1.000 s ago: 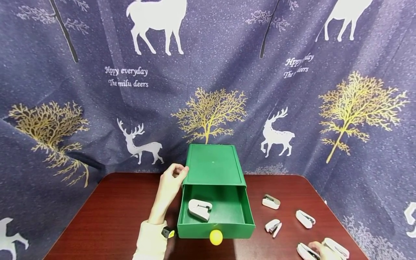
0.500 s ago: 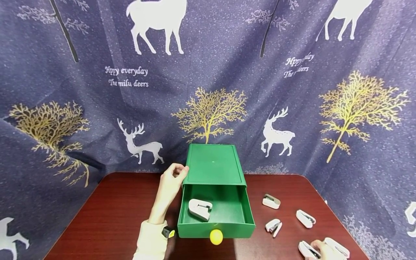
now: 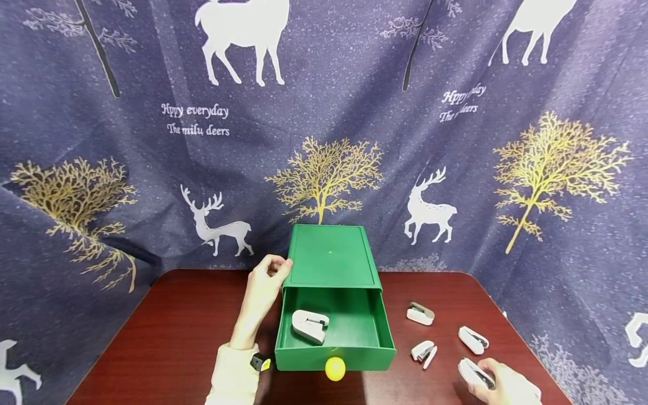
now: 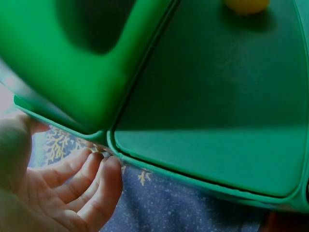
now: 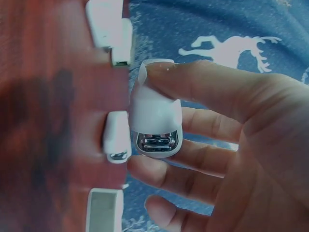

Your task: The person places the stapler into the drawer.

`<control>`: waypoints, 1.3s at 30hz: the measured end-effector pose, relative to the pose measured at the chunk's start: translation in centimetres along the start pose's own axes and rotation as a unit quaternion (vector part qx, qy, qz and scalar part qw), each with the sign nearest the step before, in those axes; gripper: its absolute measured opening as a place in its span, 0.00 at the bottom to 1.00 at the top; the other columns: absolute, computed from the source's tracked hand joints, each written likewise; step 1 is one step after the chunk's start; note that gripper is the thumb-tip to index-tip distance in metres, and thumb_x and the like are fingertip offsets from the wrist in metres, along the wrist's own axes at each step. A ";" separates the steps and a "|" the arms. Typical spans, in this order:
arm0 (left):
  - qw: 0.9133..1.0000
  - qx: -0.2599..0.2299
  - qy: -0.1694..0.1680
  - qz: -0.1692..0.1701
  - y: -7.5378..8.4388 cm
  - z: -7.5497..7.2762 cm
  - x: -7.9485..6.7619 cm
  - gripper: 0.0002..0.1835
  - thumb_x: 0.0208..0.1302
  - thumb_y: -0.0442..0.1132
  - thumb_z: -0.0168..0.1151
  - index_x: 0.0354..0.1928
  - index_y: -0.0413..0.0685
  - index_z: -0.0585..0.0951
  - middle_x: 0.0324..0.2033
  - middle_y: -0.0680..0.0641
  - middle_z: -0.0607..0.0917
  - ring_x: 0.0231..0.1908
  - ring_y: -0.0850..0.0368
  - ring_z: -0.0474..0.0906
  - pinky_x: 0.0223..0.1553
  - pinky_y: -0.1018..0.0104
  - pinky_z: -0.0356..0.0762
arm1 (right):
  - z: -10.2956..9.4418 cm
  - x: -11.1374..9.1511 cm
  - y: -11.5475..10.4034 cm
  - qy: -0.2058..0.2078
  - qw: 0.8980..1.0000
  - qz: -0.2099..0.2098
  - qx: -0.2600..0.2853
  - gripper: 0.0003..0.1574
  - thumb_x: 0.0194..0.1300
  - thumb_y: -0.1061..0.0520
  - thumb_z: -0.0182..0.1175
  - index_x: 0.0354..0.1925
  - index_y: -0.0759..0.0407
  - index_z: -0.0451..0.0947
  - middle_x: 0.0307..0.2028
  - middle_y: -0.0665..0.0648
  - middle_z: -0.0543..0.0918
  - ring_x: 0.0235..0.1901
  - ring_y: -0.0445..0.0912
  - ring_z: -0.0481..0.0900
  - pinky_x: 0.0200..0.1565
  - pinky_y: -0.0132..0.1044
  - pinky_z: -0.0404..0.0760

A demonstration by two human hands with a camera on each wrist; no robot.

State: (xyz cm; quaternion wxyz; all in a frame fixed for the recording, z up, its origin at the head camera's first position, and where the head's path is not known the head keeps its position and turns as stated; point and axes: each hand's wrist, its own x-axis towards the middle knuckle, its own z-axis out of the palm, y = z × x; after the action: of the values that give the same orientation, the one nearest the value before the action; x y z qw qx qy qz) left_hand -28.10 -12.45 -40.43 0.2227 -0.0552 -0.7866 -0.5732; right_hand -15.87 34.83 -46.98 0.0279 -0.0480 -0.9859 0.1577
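Observation:
A green drawer box [image 3: 331, 256] stands at the back middle, its drawer [image 3: 335, 359] pulled out. In the drawer's left part lies a white stapler [image 3: 310, 326]. My left hand [image 3: 265, 278] is at the box's left side, fingertips touching its edge. In the left wrist view, its slightly bent fingers [image 4: 99, 188] meet the rim from outside. At the front right, my right hand [image 3: 501, 382] holds another white stapler [image 3: 475, 372]. The right wrist view shows that stapler [image 5: 157, 111] pinched between thumb and fingers, its metal end exposed.
Several small staplers lie right of the box: one with an olive top [image 3: 420, 313], one with spread arms [image 3: 424, 353], and a white one [image 3: 473, 340] near the held one. A yellow knob [image 3: 335, 368] sticks out from the drawer front. A patterned cloth [image 3: 329, 112] hangs behind the table [image 3: 192, 337].
My right hand has moved up and a little left with the stapler in its grip. It now covers where a white thing showed at the far right. The left hand stays put.

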 end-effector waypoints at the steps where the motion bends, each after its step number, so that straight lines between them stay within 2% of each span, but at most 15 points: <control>1: 1.000 0.000 0.000 0.001 0.0 0.0 0.0 0.13 0.65 0.51 0.65 0.39 0.49 0.81 0.28 0.50 0.81 0.29 0.56 0.76 0.30 0.68 0.72 | -0.3 -0.1 -0.3 -0.004 1.000 0.007 -0.001 0.30 0.46 0.41 0.75 0.42 0.56 0.78 0.28 0.52 0.78 0.26 0.46 0.73 0.28 0.50 0.71; 4: 1.000 0.002 0.002 0.000 -0.1 0.1 0.0 0.13 0.65 0.51 0.65 0.39 0.48 0.82 0.28 0.51 0.81 0.29 0.57 0.77 0.31 0.68 0.72 | -1.1 -0.2 -1.1 -0.007 1.000 0.020 0.006 0.33 0.46 0.40 0.75 0.45 0.56 0.78 0.33 0.57 0.80 0.30 0.51 0.78 0.29 0.57 0.73; 7: 1.000 0.004 0.004 0.001 -0.1 0.1 0.1 0.13 0.65 0.51 0.65 0.39 0.49 0.82 0.28 0.51 0.81 0.29 0.57 0.77 0.31 0.68 0.73 | -1.7 -0.2 -1.7 0.000 1.000 0.010 0.016 0.35 0.48 0.40 0.74 0.47 0.59 0.78 0.37 0.62 0.81 0.35 0.57 0.80 0.31 0.60 0.74; 10: 1.000 0.005 0.004 0.003 0.0 0.2 0.1 0.13 0.65 0.50 0.65 0.39 0.48 0.82 0.28 0.51 0.81 0.29 0.57 0.76 0.31 0.68 0.73 | -2.0 -0.3 -2.2 0.040 0.998 -0.034 0.023 0.32 0.48 0.44 0.75 0.45 0.61 0.79 0.34 0.61 0.81 0.33 0.56 0.80 0.32 0.56 0.75; 14: 1.000 0.003 0.001 0.003 0.0 0.1 0.0 0.13 0.65 0.50 0.65 0.39 0.48 0.82 0.28 0.50 0.81 0.29 0.56 0.76 0.31 0.68 0.73 | -2.4 -0.5 -3.0 0.099 0.990 -0.093 0.023 0.29 0.45 0.49 0.77 0.41 0.63 0.80 0.31 0.57 0.81 0.30 0.51 0.79 0.32 0.49 0.76; 19: 1.000 -0.003 -0.001 -0.002 0.2 0.1 0.0 0.13 0.65 0.51 0.65 0.39 0.48 0.82 0.28 0.49 0.81 0.29 0.55 0.76 0.29 0.68 0.73 | -2.9 -0.5 -4.1 0.144 0.980 -0.130 0.034 0.32 0.44 0.50 0.78 0.45 0.66 0.80 0.37 0.60 0.84 0.34 0.52 0.80 0.34 0.48 0.76; 22: 1.000 -0.003 -0.001 -0.004 0.1 0.1 0.0 0.13 0.65 0.51 0.65 0.39 0.49 0.81 0.28 0.49 0.81 0.28 0.55 0.76 0.29 0.68 0.73 | -3.2 -0.4 -4.9 0.169 0.973 -0.151 0.045 0.33 0.43 0.51 0.78 0.45 0.65 0.80 0.38 0.58 0.84 0.33 0.46 0.79 0.34 0.44 0.76; 25: 1.000 -0.001 0.000 -0.003 0.1 0.1 0.0 0.12 0.65 0.51 0.65 0.39 0.50 0.81 0.28 0.50 0.81 0.29 0.55 0.76 0.29 0.67 0.73 | -3.5 -0.3 -5.8 0.181 0.968 -0.165 0.056 0.28 0.43 0.52 0.78 0.43 0.60 0.80 0.35 0.50 0.82 0.30 0.38 0.75 0.31 0.40 0.74; 30: 1.000 0.004 0.004 0.007 0.3 0.2 0.0 0.13 0.65 0.50 0.65 0.39 0.49 0.81 0.27 0.51 0.81 0.29 0.56 0.76 0.30 0.67 0.73 | -4.3 -0.2 -7.5 0.190 0.961 -0.184 0.075 0.22 0.47 0.52 0.77 0.40 0.52 0.79 0.31 0.41 0.76 0.28 0.33 0.70 0.29 0.36 0.71; 35: 1.000 0.004 0.004 0.006 0.3 0.2 0.0 0.13 0.65 0.50 0.65 0.39 0.49 0.81 0.27 0.51 0.81 0.29 0.56 0.76 0.30 0.67 0.73 | -5.0 -0.2 -9.1 0.193 0.956 -0.199 0.093 0.19 0.51 0.51 0.76 0.40 0.50 0.79 0.29 0.40 0.75 0.28 0.34 0.70 0.29 0.35 0.71; 39: 1.000 0.004 0.002 -0.001 0.2 0.1 0.0 0.12 0.65 0.51 0.65 0.39 0.49 0.81 0.27 0.51 0.81 0.29 0.55 0.76 0.30 0.67 0.73 | -5.6 0.0 -10.4 0.198 0.953 -0.207 0.102 0.19 0.52 0.51 0.75 0.42 0.51 0.80 0.32 0.41 0.77 0.28 0.33 0.72 0.30 0.34 0.74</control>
State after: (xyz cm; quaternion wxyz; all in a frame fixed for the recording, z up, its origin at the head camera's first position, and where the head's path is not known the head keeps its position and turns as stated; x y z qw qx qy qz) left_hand -28.08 -12.33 -40.25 0.2242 -0.0520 -0.7884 -0.5704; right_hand -16.41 26.72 -38.44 0.2591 0.1303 -0.9276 0.2354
